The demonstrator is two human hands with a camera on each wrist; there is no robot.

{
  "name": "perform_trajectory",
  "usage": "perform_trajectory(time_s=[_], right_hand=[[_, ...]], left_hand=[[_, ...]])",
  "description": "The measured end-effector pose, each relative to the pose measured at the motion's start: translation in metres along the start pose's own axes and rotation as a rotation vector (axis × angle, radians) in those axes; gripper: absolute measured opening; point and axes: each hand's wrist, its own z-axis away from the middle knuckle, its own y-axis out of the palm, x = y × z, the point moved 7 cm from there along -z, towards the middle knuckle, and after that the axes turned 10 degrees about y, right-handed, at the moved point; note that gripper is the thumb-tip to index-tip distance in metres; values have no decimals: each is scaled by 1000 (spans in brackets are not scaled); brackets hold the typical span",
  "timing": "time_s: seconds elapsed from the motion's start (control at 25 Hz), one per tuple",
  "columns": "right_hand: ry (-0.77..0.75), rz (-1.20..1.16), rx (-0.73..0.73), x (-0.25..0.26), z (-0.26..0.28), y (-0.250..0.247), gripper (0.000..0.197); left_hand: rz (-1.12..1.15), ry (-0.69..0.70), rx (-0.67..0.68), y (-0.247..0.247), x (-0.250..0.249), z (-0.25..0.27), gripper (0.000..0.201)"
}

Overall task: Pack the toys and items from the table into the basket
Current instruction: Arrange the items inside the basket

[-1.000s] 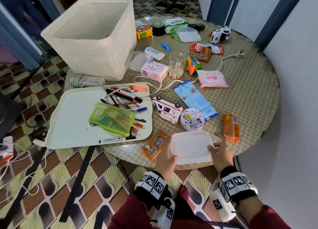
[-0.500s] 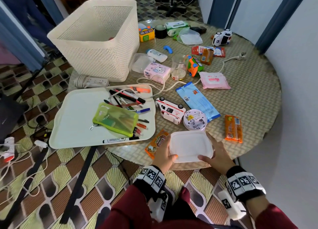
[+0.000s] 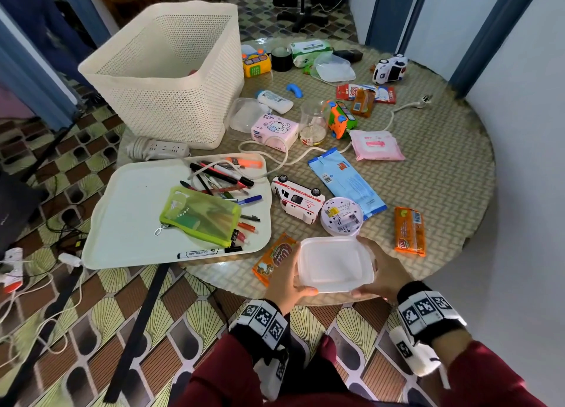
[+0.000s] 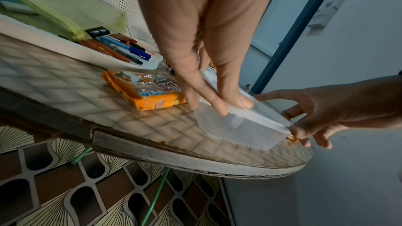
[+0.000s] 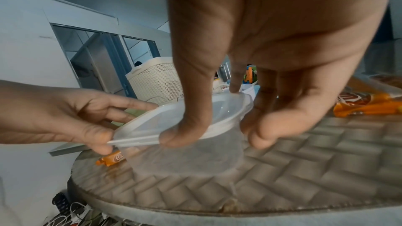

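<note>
1. Round table point(image 3: 443, 174), woven-pattern top, carrying everything listed below.
2. Cream perforated basket point(image 3: 171, 79), upright at the far left of the table, well apart from both hands.
3. Cream tray point(image 3: 128, 210), at the near left, overhanging the table edge; it holds a green mesh pouch point(image 3: 200, 215) lying over scattered pens and markers.
4. Translucent lidded container point(image 3: 334, 264), at the near edge of the table, held between both hands; the wrist views show its base close to the tabletop, contact uncertain.
5. Left hand point(image 3: 286, 279), gripping the container's left rim: thumb on the lid, fingers under the rim.
6. Right hand point(image 3: 383, 273), gripping the container's right rim: thumb on the lid, fingers curled beneath.
7. Toy ambulance point(image 3: 298, 198), on its side, just beyond the container, beside a round white device point(image 3: 341, 216).
8. Orange snack packet point(image 3: 273, 258), just left of the container, partly under the left hand; a second orange packet point(image 3: 409, 230) lies to the right.
</note>
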Motion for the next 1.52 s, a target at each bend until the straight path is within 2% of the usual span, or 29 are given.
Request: perform_trajectory(time_s=[0.12, 0.32, 0.48, 0.56, 0.64, 0.68, 0.72, 0.84, 0.88, 0.96, 1.04, 1.08, 1.2, 1.32, 1.4, 1.52], right_hand=[[39, 101, -1, -1, -1, -1, 113], [29, 75, -1, 0, 0, -3, 114], [25, 104, 7, 0, -2, -1, 116], [13, 101, 0, 1, -4, -2, 118], [-3, 62, -1, -1, -3, -1, 117], [-12, 32, -15, -3, -2, 0, 110], [-13, -6, -54, -4, -1, 0, 96], [60, -82, -264, -13, 3, -12, 36], [81, -59, -289, -14, 5, -15, 25], [104, 21, -225, -17, 7, -8, 21], [97, -40, -132, -17, 9, 6, 16], [89, -104, -111, -18, 10, 13, 11], [91, -208, -117, -18, 14, 20, 8], [78, -198, -101, -8, 13, 21, 12], [29, -200, -106, 1, 10, 23, 19], [23, -254, -149, 3, 6, 23, 21]], left_hand=[[-54, -3, 51, 2, -2, -2, 105], [-307, -39, 226, -2, -3, -9, 105], [-330, -30, 310, -1, -6, -13, 105], [-244, -39, 286, -4, -11, -11, 98], [4, -95, 238, -7, -11, -9, 93], [112, -126, 219, -9, -9, -9, 93], [184, -149, 200, -11, -7, -10, 91], [235, -181, 123, -19, -4, -13, 76], [218, -189, 56, -22, -2, -14, 66], [217, -206, -149, -29, 4, -11, 46], [313, -254, -313, -29, 11, -4, 35], [378, -289, -336, -24, 12, -1, 34], [464, -359, -311, -6, 15, 6, 36], [506, -399, -331, -5, 12, 5, 31], [499, -398, -255, -4, 8, 1, 31], [497, -322, -156, -1, -4, 5, 44]])
